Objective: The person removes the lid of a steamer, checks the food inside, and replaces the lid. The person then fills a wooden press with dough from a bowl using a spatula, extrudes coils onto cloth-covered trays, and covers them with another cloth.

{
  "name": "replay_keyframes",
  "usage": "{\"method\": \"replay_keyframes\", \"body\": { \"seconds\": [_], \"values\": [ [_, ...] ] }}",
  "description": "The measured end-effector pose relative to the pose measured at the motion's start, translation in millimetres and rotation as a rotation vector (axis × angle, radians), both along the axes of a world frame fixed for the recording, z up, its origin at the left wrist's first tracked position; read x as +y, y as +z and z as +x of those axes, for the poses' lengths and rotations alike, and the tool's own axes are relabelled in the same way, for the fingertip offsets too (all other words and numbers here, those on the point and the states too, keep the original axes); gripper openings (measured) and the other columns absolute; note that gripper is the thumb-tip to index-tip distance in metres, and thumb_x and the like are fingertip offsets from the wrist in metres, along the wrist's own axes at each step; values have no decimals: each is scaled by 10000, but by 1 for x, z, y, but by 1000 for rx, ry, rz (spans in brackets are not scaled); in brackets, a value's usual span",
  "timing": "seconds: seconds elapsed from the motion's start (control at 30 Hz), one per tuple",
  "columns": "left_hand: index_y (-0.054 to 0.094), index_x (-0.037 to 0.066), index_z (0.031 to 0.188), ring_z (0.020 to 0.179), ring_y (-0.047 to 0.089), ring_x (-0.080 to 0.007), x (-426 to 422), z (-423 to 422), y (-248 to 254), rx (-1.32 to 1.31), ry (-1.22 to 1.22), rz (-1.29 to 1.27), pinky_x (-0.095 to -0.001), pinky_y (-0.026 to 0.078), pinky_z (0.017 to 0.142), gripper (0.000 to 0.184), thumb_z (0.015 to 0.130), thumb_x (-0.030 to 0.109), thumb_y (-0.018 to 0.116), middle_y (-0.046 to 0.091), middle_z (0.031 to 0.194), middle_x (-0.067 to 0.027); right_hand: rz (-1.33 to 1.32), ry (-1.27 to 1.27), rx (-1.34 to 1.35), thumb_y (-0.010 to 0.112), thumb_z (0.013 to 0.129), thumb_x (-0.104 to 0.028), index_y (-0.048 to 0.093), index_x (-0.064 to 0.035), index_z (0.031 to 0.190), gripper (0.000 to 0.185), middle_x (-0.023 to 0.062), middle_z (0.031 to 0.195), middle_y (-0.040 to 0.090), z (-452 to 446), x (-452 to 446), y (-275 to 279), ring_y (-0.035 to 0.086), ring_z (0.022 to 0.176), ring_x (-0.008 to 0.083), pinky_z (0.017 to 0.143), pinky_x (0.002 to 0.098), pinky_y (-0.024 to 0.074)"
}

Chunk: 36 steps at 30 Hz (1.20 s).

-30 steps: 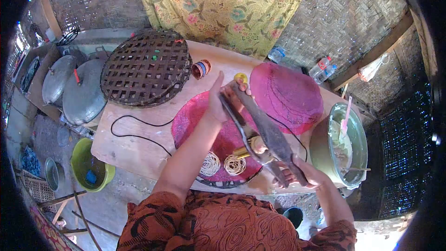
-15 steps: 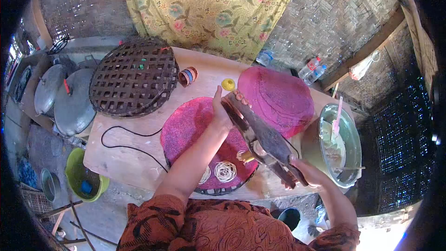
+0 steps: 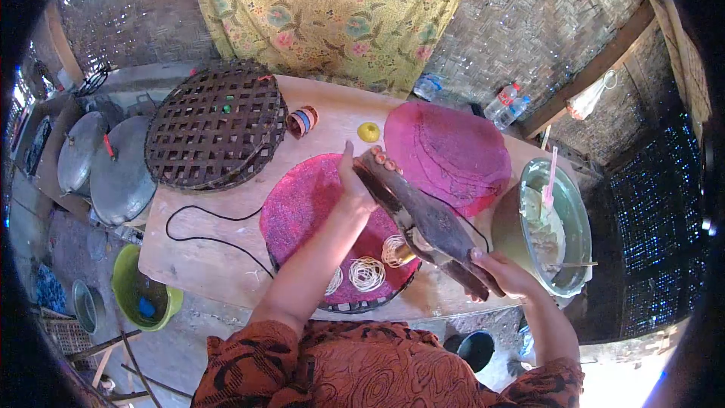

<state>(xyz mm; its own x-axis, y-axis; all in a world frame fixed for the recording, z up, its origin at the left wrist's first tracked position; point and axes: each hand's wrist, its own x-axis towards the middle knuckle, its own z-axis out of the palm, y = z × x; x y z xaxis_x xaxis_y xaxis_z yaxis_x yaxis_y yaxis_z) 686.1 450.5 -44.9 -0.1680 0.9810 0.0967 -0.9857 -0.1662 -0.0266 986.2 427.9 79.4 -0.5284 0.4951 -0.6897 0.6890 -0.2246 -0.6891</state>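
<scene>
My left hand [image 3: 362, 178] grips the upper end of a dark wooden press [image 3: 434, 219], two long arms lying close together. My right hand [image 3: 504, 273] is wrapped round its lower right end. A brass-coloured tube [image 3: 405, 254] sticks out below the press's middle, and pale strands [image 3: 393, 248] lie at its tip. Beneath is a round pink mat [image 3: 306, 196] on a dark woven tray. Two coils of pale strands rest on the mat, one whole [image 3: 367, 275] and one partly behind my left forearm.
Around the wooden table [image 3: 219, 272] are a dark lattice tray [image 3: 215, 125], a striped ring [image 3: 303, 122], a yellow round object [image 3: 368, 132], stacked pink mats [image 3: 449, 155], a black cord [image 3: 204, 239] and a large dough bucket [image 3: 578, 219]. A green basin [image 3: 170, 306] stands lower left.
The two arms of the press have come closer together. Pale strands now show at the tube's tip over the mat. The view has shifted, and the yellow object stands clear of my left hand.
</scene>
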Motion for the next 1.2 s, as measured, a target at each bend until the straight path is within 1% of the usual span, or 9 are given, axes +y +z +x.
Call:
{"method": "replay_keyframes", "body": {
  "seconds": [0.3, 0.4, 0.5, 0.6, 0.67, 0.8, 0.87, 1.0, 1.2],
  "values": [
    [473, 138, 725, 603, 506, -179, 27, 0, -46, 14, -2, -26, -375, 432, 690, 447, 891, 548, 410, 467, 595, 18, 94, -96, -48, 513, 848, -597, 609, 13, 806, 619, 88, 625, 594, -10, 16, -53, 588, 508, 150, 444, 273, 467],
    [501, 113, 720, 626, 527, -228, 25, -26, -62, 4, -59, 68, -406, 438, 712, 511, 879, 582, 379, 505, 615, -26, 54, -70, -6, 485, 877, -572, 604, 3, 871, 587, 60, 629, 574, -22, 14, -69, 571, 503, 138, 440, 266, 455],
    [506, 115, 723, 630, 534, -217, 10, -42, -11, 86, 22, 29, -397, 443, 719, 494, 888, 567, 392, 514, 619, -23, -146, -49, 199, 384, 933, -532, 543, -24, 1065, 549, 57, 765, 583, -38, 8, -49, 581, 631, 120, 537, 260, 475],
    [504, 125, 719, 613, 535, -199, -3, -61, 22, 162, 71, -13, -396, 449, 723, 488, 888, 570, 396, 500, 600, -6, -333, -50, 241, 374, 922, -558, 529, -10, 1097, 596, 112, 897, 618, -45, 21, -42, 619, 717, 175, 615, 301, 508],
    [500, 126, 713, 588, 531, -181, -7, -77, 16, 128, 24, 212, -391, 451, 722, 499, 887, 579, 385, 484, 580, 12, -333, -45, 250, 349, 924, -568, 532, -19, 1098, 604, 110, 843, 623, -58, 22, -50, 618, 683, 182, 585, 296, 503],
    [497, 135, 701, 558, 511, -159, -12, -81, -38, 146, 178, -32, -373, 448, 676, 496, 883, 582, 381, 464, 556, 27, -274, -11, 120, 317, 933, -568, 544, -17, 1071, 612, 94, 707, 604, -81, 16, -51, 592, 563, 161, 471, 275, 472],
    [490, 142, 694, 549, 500, -157, -14, -80, -47, 43, 138, 2, -359, 439, 645, 490, 879, 584, 384, 457, 547, 29, -182, 71, 3, 353, 848, -703, 585, -21, 949, 727, 60, 653, 570, -86, 19, -47, 551, 516, 131, 443, 264, 438],
    [450, 156, 666, 531, 479, -146, -20, -96, -28, 120, 232, 19, -339, 429, 637, 482, 888, 577, 373, 440, 537, 40, -22, 141, 26, 361, 912, -591, 574, -4, 939, 625, 82, 653, 586, -96, 28, -54, 567, 499, 153, 432, 273, 455],
    [455, 163, 683, 526, 478, -150, -39, -87, -5, 40, 221, 46, -355, 431, 629, 469, 900, 569, 364, 445, 541, 44, -77, 96, 14, 377, 911, -586, 575, 2, 900, 620, 86, 624, 583, -89, 12, -15, 547, 476, 144, 419, 264, 427]
  ]
}}
